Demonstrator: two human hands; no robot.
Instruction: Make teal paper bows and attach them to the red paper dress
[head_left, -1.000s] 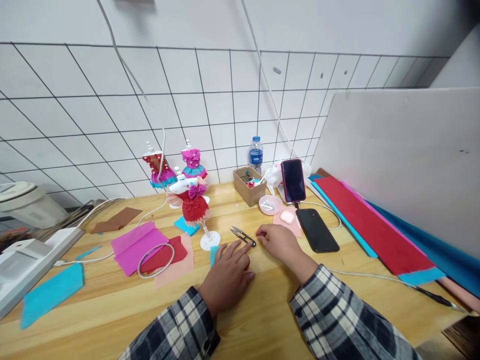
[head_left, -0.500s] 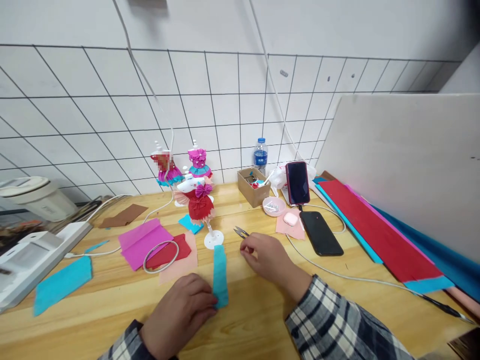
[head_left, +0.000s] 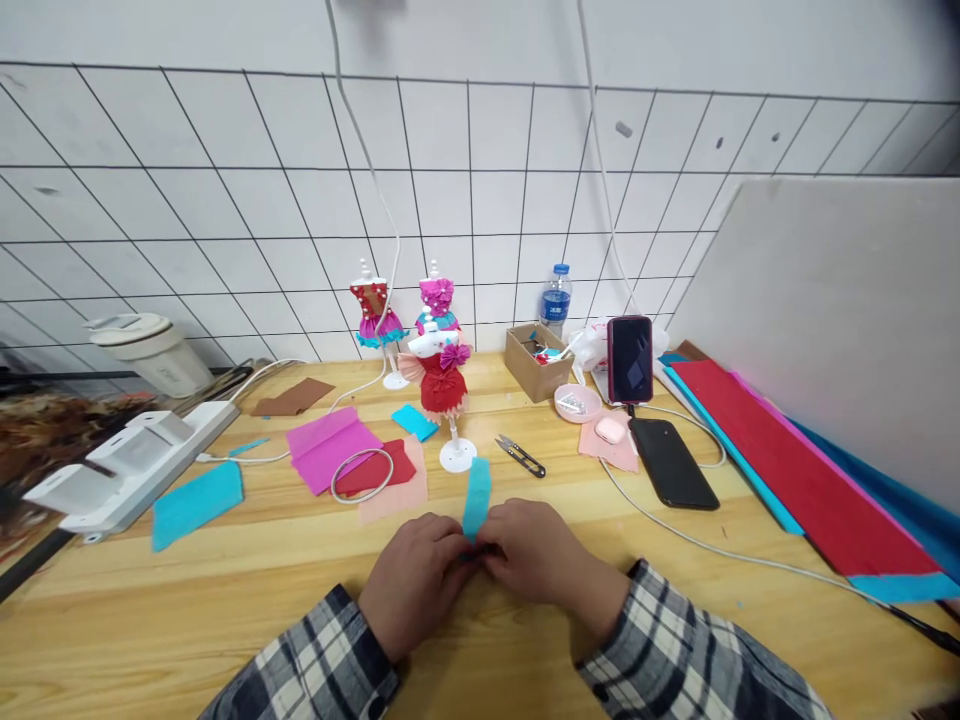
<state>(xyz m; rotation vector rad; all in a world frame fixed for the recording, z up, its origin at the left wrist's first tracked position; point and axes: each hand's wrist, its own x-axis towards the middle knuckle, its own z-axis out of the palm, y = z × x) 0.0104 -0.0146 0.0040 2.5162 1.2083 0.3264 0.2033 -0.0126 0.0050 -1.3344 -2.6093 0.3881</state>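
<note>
A narrow blue paper strip (head_left: 477, 496) lies on the wooden table (head_left: 225, 590), pointing away from me. My left hand (head_left: 417, 580) and my right hand (head_left: 541, 556) meet at its near end, both with fingers pinched on it. Small black scissors (head_left: 519, 455) lie just beyond the hands. A little mannequin in a red paper dress (head_left: 442, 388) stands on a white base behind the strip.
Two more dressed mannequins (head_left: 373, 315) stand by the tiled wall. Pink, red and blue paper pieces (head_left: 334, 449) and a white cable loop lie to the left. A cardboard box (head_left: 532, 361), water bottle (head_left: 555, 299), two phones (head_left: 672, 462) and long coloured sheets (head_left: 795, 475) are on the right. A power strip (head_left: 127, 462) is at far left.
My left hand slid the blue strip out and toward me. My right hand left the scissors and came to the strip's near end, where both hands now pinch it.
</note>
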